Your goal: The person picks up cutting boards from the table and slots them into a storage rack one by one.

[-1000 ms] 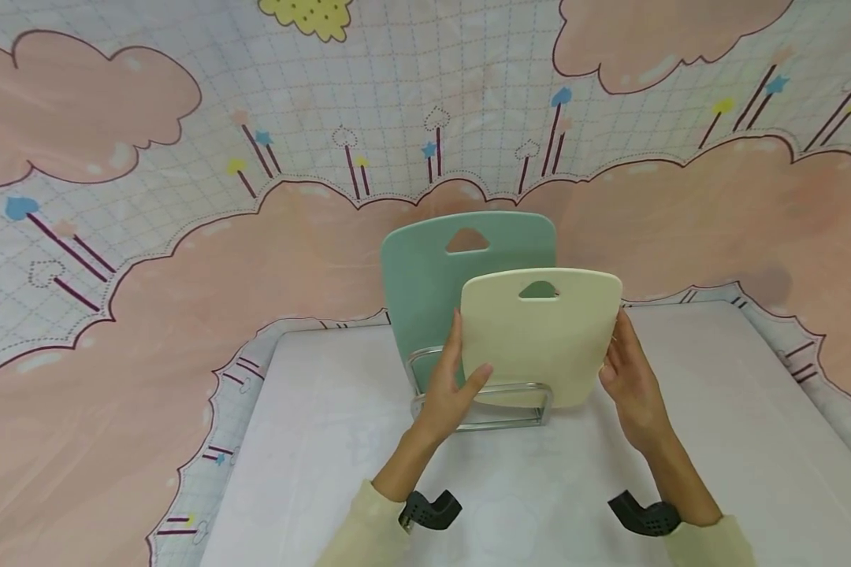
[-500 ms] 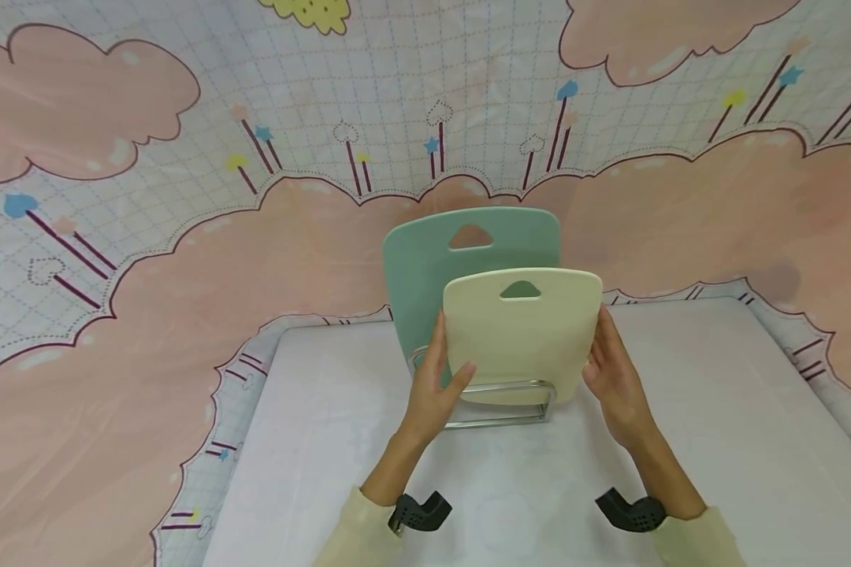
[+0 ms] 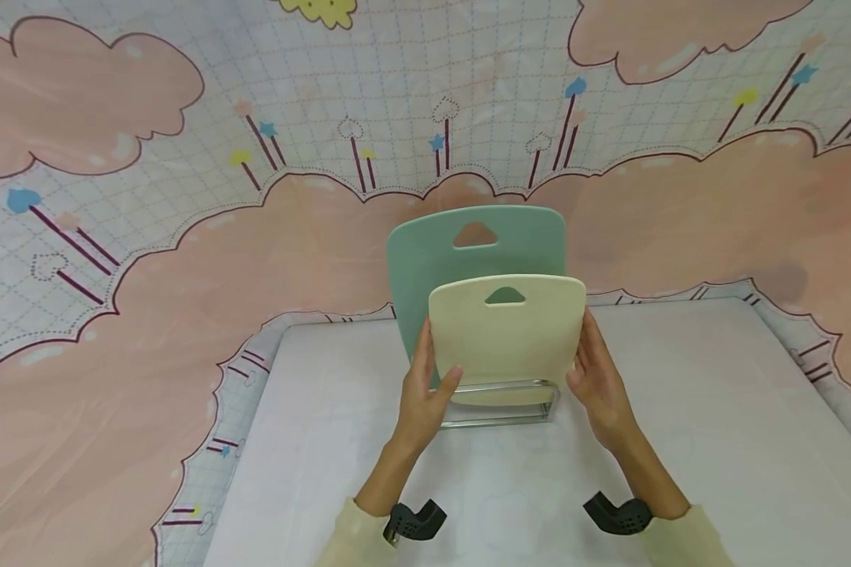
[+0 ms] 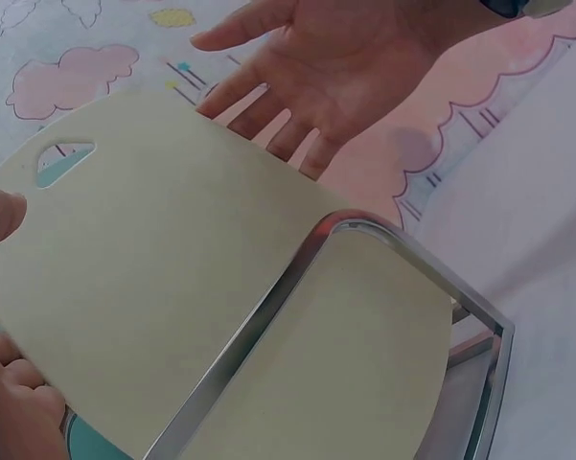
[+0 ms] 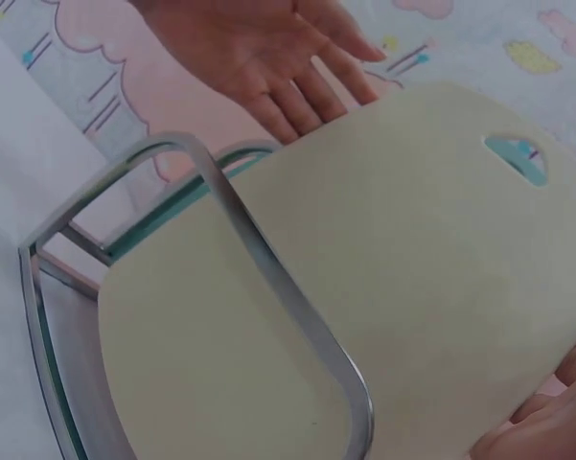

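Observation:
A cream cutting board (image 3: 510, 339) stands upright behind the front rail of a silver wire rack (image 3: 503, 386). My left hand (image 3: 420, 405) touches its left edge with extended fingers, the thumb (image 3: 453, 378) apart in front of the board. On the opposite edge my right hand (image 3: 601, 394) presses with nearly straight fingers, as the left wrist view (image 4: 340, 72) also shows. Behind it a larger green cutting board (image 3: 425, 252) leans in the rack. Whether the cream board's lower edge bears on the rack's base cannot be told.
The rack stands on a white table (image 3: 326, 394) towards its back edge. Behind rises a printed cloth (image 3: 255, 260) with cloud shapes. Each wrist carries a small black camera (image 3: 417, 521).
Both hands have shifted left, carrying the cream board left and slightly down along the rack. The green board keeps its place in the rack.

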`<action>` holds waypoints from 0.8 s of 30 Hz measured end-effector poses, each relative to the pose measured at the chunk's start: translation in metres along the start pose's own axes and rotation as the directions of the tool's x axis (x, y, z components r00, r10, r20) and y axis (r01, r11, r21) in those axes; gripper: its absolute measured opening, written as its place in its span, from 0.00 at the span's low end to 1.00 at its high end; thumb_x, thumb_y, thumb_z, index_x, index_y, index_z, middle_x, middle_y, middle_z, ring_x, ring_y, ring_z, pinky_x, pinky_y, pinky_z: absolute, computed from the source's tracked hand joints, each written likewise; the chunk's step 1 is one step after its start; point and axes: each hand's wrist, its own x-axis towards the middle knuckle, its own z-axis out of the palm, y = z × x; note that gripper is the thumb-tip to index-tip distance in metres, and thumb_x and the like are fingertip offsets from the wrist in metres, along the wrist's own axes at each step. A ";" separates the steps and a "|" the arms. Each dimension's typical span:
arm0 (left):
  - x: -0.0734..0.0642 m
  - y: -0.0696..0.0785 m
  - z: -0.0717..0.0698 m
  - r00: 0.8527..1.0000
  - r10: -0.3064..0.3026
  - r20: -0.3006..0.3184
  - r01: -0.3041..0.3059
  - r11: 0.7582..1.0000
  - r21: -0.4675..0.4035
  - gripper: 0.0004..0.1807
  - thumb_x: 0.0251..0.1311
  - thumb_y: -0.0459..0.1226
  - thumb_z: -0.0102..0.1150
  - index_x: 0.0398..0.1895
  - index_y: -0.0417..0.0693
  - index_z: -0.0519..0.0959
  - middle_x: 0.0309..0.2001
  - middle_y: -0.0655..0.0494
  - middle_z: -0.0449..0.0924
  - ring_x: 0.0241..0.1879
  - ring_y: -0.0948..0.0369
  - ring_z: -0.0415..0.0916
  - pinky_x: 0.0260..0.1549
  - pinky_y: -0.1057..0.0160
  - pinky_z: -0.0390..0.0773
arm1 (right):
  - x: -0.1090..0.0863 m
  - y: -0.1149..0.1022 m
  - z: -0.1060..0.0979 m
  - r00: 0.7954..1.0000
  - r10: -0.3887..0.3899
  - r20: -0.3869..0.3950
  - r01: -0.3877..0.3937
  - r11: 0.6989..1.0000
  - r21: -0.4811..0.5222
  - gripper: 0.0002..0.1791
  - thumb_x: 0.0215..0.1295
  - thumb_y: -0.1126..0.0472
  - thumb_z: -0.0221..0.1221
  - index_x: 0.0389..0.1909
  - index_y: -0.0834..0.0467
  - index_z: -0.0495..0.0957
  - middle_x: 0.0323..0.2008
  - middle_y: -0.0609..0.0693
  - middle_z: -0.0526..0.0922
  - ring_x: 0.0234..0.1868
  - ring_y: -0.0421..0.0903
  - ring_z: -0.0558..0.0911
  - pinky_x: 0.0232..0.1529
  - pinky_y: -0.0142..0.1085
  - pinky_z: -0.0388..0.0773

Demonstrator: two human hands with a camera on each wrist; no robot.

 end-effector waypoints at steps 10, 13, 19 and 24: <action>-0.008 -0.011 -0.007 0.998 -0.011 -0.066 0.010 1.000 -0.009 0.39 0.63 0.22 0.52 0.73 0.30 0.43 0.73 0.37 0.47 0.72 0.49 0.43 0.68 0.56 0.45 | -0.004 0.005 0.011 0.997 0.077 0.006 -0.077 0.997 0.016 0.43 0.69 0.65 0.52 0.76 0.51 0.38 0.76 0.48 0.35 0.74 0.51 0.37 0.68 0.38 0.48; -0.010 -0.012 -0.008 0.998 -0.005 -0.070 0.004 1.000 -0.002 0.39 0.62 0.22 0.52 0.72 0.29 0.44 0.72 0.36 0.48 0.72 0.48 0.44 0.68 0.57 0.45 | -0.006 0.008 0.014 0.996 0.090 0.009 -0.090 0.996 0.008 0.43 0.70 0.66 0.52 0.76 0.50 0.37 0.76 0.48 0.35 0.74 0.51 0.37 0.67 0.39 0.48; -0.014 -0.008 -0.009 0.997 -0.009 -0.082 0.013 0.999 0.041 0.39 0.61 0.21 0.52 0.71 0.25 0.44 0.71 0.33 0.47 0.71 0.44 0.44 0.68 0.58 0.46 | -0.007 0.017 0.012 0.996 0.085 0.034 -0.085 0.996 -0.002 0.41 0.71 0.66 0.49 0.76 0.50 0.37 0.76 0.48 0.35 0.74 0.50 0.39 0.68 0.35 0.48; -0.017 -0.009 -0.008 0.995 -0.045 -0.090 0.050 0.998 0.049 0.39 0.62 0.21 0.51 0.71 0.25 0.42 0.72 0.34 0.44 0.72 0.45 0.42 0.68 0.55 0.45 | -0.010 0.021 0.011 0.995 0.092 0.051 -0.090 0.995 -0.033 0.40 0.71 0.67 0.48 0.76 0.50 0.37 0.76 0.48 0.35 0.74 0.48 0.41 0.67 0.35 0.50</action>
